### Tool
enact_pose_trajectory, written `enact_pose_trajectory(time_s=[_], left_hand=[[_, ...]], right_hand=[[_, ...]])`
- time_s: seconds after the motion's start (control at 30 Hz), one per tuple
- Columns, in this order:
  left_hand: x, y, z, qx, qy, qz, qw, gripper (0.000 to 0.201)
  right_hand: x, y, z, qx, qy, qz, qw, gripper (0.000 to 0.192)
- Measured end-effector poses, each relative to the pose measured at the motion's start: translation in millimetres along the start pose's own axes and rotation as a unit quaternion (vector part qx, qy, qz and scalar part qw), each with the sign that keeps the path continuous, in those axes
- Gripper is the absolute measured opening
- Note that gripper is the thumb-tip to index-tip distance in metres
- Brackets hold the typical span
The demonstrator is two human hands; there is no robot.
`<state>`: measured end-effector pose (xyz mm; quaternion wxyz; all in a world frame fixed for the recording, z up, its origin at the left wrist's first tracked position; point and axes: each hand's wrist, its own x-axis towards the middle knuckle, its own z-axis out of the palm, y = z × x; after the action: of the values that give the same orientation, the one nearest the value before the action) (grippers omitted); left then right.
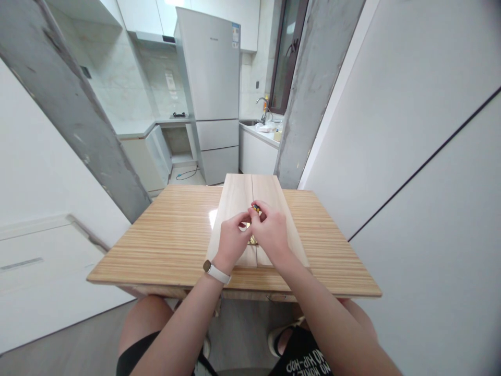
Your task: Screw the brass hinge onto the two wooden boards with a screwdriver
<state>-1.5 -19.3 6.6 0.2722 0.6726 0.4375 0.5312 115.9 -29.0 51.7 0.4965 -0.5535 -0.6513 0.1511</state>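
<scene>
Both hands meet over the middle of a pale wooden board (235,196), which has a seam running along its length. Between the thumb and fingers of my right hand (272,230) is a small dark object with yellow spots (255,207); its kind is too small to make out. My left hand (231,237) has its fingers curled in against the right fingertips, and what they pinch is hidden. Just below the fingers, a shiny gold-coloured metal piece (252,241) lies at the seam, partly covered by the hands.
The board lies on a striped wood-grain table (176,235), reaching its far edge. White panels (410,156) stand close on the right. Beyond are a grey fridge (213,78), a kitchen counter and a sink tap (263,102). My knees are under the table's near edge.
</scene>
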Motion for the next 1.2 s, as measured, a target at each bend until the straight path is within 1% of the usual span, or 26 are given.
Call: enact_pose_trajectory(time_s=[0.07,0.13,0.2,0.27,0.3,0.37,0.43,0.5,0.57,0.67,0.73,0.8,0.9,0.97,1.03,1.1,1.2], left_hand=[[-3.8,2.6,3.2,0.009,0.011,0.003,1.000,0.027],[-4.7,1.4,2.8,0.027,0.015,0.004,1.000,0.026],[-2.6,-3.3,-0.4,0.050,0.022,0.001,0.999,0.020],[1.4,-9.5,-4.3,0.057,0.013,-0.003,0.998,0.016],[4.0,-12.5,-6.1,0.047,-0.004,-0.002,0.999,0.017],[9.7,-17.2,-8.5,0.008,-0.051,-0.002,0.999,0.020],[15.7,-19.9,-10.1,-0.042,-0.101,-0.002,0.994,0.023],[21.2,-21.2,-11.9,-0.088,-0.148,-0.004,0.985,0.026],[25.3,-22.4,-14.2,-0.123,-0.186,-0.004,0.975,0.028],[27.6,-25.5,-17.5,-0.150,-0.208,-0.011,0.967,0.029],[27.3,-27.6,-18.8,-0.162,-0.215,-0.015,0.963,0.030],[26.3,-29.0,-19.6,-0.172,-0.215,-0.014,0.961,0.031],[24.2,-29.2,-21.1,-0.174,-0.208,-0.009,0.962,0.033],[21.7,-28.3,-22.3,-0.151,-0.195,-0.009,0.969,0.033],[17.4,-26.4,-22.4,-0.101,-0.170,-0.010,0.980,0.031],[11.3,-22.9,-19.9,-0.045,-0.128,-0.007,0.991,0.030],[1.5,-15.1,-11.1,0.012,-0.043,0.006,0.999,0.031]], right_hand=[[-4.5,-3.2,1.7,-0.012,0.028,0.005,1.000,0.031],[-3.1,-1.5,-0.8,-0.003,0.015,-0.001,1.000,0.032],[4.1,4.3,-7.6,0.019,-0.040,-0.010,0.999,0.031],[15.1,12.2,-16.5,0.062,-0.121,-0.014,0.991,0.034],[21.1,16.1,-20.9,0.095,-0.166,-0.013,0.981,0.036],[32.5,22.9,-28.5,0.166,-0.252,-0.011,0.953,0.040],[41.9,27.6,-33.7,0.214,-0.317,-0.009,0.924,0.039],[49.2,30.5,-37.2,0.235,-0.358,-0.009,0.904,0.039],[54.4,32.1,-39.5,0.240,-0.386,-0.011,0.891,0.039],[58.3,33.5,-40.0,0.236,-0.411,-0.009,0.881,0.037],[57.5,34.3,-37.4,0.238,-0.399,-0.006,0.885,0.031],[54.0,34.9,-32.4,0.240,-0.367,-0.008,0.899,0.025],[44.6,34.4,-22.5,0.221,-0.302,-0.016,0.927,0.021],[36.5,32.1,-15.9,0.193,-0.250,-0.019,0.949,0.021],[27.6,27.6,-10.0,0.152,-0.184,-0.016,0.971,0.021],[18.0,21.5,-4.8,0.095,-0.110,-0.005,0.989,0.022],[3.9,12.4,2.0,0.000,-0.008,0.013,1.000,0.028]])
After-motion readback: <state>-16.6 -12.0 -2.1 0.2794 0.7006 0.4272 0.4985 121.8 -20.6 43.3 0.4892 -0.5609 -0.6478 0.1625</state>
